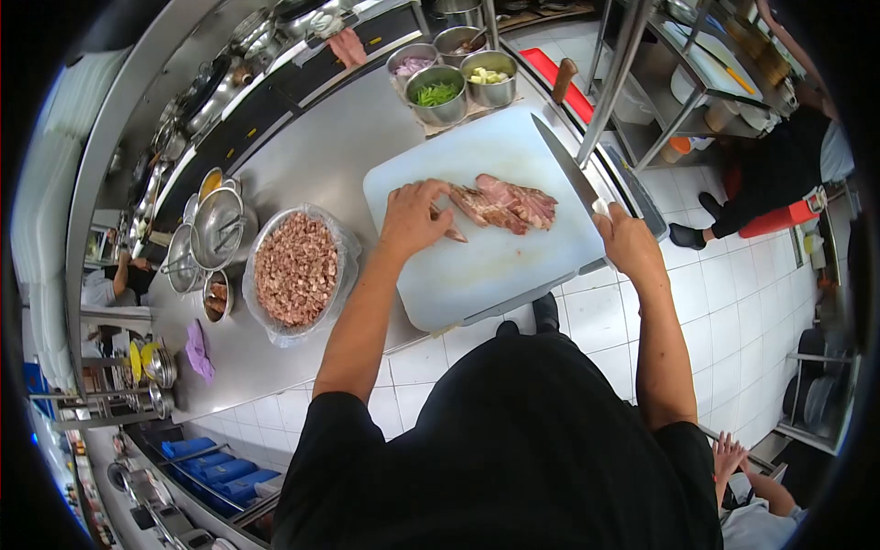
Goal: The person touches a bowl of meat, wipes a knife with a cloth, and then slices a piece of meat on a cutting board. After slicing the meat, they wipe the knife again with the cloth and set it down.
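Left hand [417, 218] on the meat [524, 203], right hand [632, 240] round the knife [561, 158]

We have our left hand over the left edge of the white board [458, 284], its fingers bent at the meat's left end; we cannot tell whether they grip or only press. Our right hand is closed on the knife's handle at the board's right edge, and the blade runs along that edge with its tip near the far right corner. We see the meat lying about the middle of the board, whose near edge juts past the steel counter [348, 119].

Beyond the board's far edge we have four metal pots [445, 115], one with chopped greens [434, 93]. To its left stands a plastic-lined bowl [347, 266] of diced meat [295, 266]. Farther left we see a metal strainer [218, 223], and a purple cloth [198, 353] lies toward the counter's near left corner. On our right, well apart, we see a co-worker's black shoe [686, 236] on the tiled floor [733, 321]
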Available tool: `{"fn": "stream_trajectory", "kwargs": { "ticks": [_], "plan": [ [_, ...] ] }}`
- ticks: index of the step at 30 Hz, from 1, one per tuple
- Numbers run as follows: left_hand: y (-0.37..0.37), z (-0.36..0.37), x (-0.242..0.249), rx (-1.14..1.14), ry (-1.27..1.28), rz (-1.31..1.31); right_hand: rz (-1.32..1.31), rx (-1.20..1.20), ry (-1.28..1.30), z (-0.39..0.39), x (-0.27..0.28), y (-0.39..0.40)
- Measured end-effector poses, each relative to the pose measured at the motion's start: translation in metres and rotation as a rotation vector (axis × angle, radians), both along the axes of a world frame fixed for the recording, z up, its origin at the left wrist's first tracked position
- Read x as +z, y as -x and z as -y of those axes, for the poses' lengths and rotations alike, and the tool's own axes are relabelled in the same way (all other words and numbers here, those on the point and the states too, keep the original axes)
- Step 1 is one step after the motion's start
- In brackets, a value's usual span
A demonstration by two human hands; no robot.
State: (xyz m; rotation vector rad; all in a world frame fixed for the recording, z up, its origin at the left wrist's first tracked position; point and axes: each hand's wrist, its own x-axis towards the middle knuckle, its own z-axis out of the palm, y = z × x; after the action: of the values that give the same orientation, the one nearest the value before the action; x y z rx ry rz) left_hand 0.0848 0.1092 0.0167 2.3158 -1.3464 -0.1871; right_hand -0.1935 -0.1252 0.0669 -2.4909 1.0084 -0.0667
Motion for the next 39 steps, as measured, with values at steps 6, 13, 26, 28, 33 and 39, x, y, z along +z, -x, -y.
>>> {"fn": "stream_trajectory", "kwargs": {
  "ticks": [6,13,26,28,33,39],
  "plan": [
    [-0.006,0.047,0.022,-0.35,-0.084,0.13,0.027,-0.044,0.054,0.007,-0.053,0.006],
    [-0.021,0.107,0.028,-0.237,-0.365,-0.189,-0.023,-0.068,0.037,-0.001,-0.044,0.006],
    [-0.01,0.083,0.039,-0.384,-0.255,-0.078,0.038,-0.063,0.05,0.002,-0.05,0.008],
    [-0.01,0.069,0.048,-0.48,-0.267,-0.026,0.046,-0.069,0.05,0.002,-0.051,0.009],
    [0.012,0.048,0.028,-0.542,-0.197,0.26,0.036,-0.04,0.049,0.001,-0.048,0.007],
    [-0.001,0.057,0.052,-0.425,-0.414,0.003,0.067,-0.046,0.052,0.003,-0.055,0.009]
  ]
}}
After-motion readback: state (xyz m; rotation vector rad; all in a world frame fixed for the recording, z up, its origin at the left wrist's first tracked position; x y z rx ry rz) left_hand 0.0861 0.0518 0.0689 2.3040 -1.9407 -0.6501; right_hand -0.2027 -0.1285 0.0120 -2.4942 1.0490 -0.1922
